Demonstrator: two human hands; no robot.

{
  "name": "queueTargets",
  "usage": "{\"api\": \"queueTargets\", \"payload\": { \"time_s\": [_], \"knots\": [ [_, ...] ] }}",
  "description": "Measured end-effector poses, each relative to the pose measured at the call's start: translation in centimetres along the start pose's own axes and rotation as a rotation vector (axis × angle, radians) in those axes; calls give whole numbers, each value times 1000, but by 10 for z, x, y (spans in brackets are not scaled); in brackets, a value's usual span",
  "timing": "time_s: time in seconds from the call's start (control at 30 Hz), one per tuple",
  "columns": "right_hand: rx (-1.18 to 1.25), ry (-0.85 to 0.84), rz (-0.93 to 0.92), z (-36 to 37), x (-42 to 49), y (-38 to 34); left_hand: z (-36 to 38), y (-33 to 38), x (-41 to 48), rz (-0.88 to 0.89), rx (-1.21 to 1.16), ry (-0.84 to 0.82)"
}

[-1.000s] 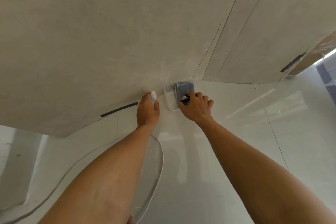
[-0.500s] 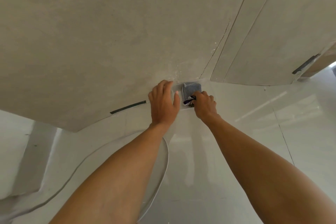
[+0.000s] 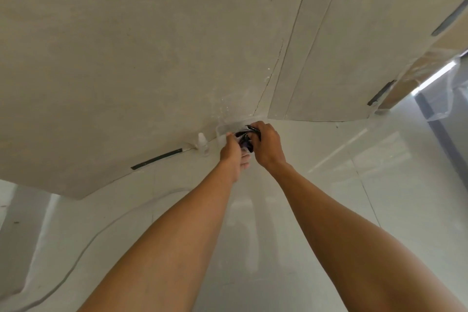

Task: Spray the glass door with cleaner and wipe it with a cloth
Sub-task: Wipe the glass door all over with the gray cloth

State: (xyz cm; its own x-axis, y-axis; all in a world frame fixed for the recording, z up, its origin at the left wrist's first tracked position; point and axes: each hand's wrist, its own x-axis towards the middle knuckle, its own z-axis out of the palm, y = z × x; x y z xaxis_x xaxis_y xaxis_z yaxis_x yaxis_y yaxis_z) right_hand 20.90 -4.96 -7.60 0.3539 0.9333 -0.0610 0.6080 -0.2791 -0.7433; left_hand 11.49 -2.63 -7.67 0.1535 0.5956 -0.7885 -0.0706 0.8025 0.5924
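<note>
A small clear spray bottle (image 3: pixel 202 144) with a white cap stands on the glossy white floor at the foot of the beige wall. Just right of it sits a clear plastic tub (image 3: pixel 222 129). Over the tub, my right hand (image 3: pixel 266 145) grips a crumpled dark grey cloth (image 3: pixel 244 138) from above. My left hand (image 3: pixel 231 158) holds the cloth's lower part, thumb up by the tub's rim and fingers curled beneath. The bottle stands free, a little left of my left hand. I cannot make out the glass door for certain.
A beige wall (image 3: pixel 152 58) fills the upper view, with black strips (image 3: pixel 157 159) at its base. A curved clear edge (image 3: pixel 101 230) crosses the floor at lower left. At the far right stands a frame wrapped in plastic film (image 3: pixel 430 76).
My left hand let go of the spray bottle, which now stands on the floor, and moved right onto the cloth. My right hand lifted the cloth, now crumpled, out of the tub.
</note>
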Motion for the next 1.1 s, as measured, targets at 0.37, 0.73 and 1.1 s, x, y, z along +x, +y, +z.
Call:
{"api": "queueTargets", "payload": {
  "time_s": [0.37,0.73,1.1],
  "knots": [
    [411,21,161,-27,-38,12,10,-5,-11,76,-117,-45],
    [793,58,440,-38,-34,13,15,0,-32,268,382,-80],
    [384,18,74,-93,-39,15,35,60,-48,924,1116,-170]
  ]
}}
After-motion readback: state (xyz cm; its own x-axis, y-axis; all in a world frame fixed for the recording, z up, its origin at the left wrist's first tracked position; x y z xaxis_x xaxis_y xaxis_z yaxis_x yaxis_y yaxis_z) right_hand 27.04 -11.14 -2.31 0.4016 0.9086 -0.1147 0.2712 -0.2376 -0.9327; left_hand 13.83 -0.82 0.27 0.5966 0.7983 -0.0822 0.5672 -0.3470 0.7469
